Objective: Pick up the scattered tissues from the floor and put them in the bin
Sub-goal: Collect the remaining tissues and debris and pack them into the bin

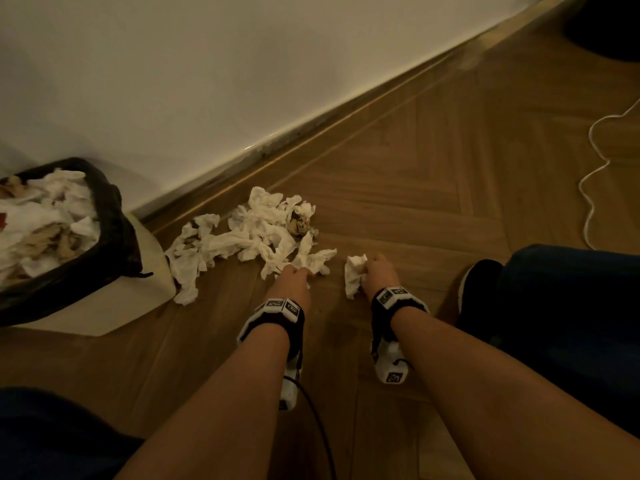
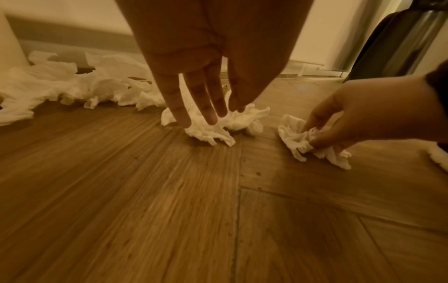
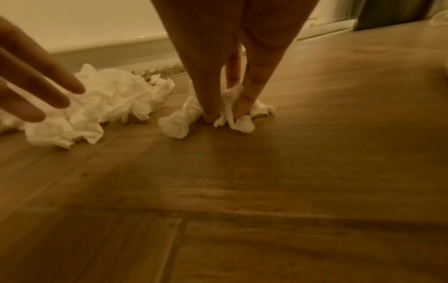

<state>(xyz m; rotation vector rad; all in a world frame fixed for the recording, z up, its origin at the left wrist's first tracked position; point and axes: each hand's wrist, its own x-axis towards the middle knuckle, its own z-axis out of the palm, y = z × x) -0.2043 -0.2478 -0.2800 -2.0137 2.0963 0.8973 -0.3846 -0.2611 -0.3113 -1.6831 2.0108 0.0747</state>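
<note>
While your right hand [image 1: 377, 271] is pinching a lone tissue [image 1: 354, 276] between thumb and fingertips on the floor [image 1: 415, 188], your left hand [image 1: 292, 278] is reaching down with its fingers [image 2: 206, 107] straight and spread, the tips touching the near edge of the pile [image 1: 256, 233] but not gripping anything. The lone tissue is lying on the boards just to the right of the pile, apart from it, and in the right wrist view you are pressing it against the wood with thumb and fingertips closed on its crumpled middle. The pile is lying on the floor along the skirting [image 1: 311, 140], between your hands and the bin [image 1: 114, 289], with one brownish wad [image 1: 298, 224] sitting at its far right side. The bin is standing at the left against the wall [image 1: 207, 64], lined with a black bag [image 1: 117, 220] and holding white and brown paper (heaped up to the rim). A white cord [image 1: 594, 174] is snaking across the boards at the far right, well apart from the tissues, and your dark shoe [image 1: 479, 282] is resting near your right wrist.
</note>
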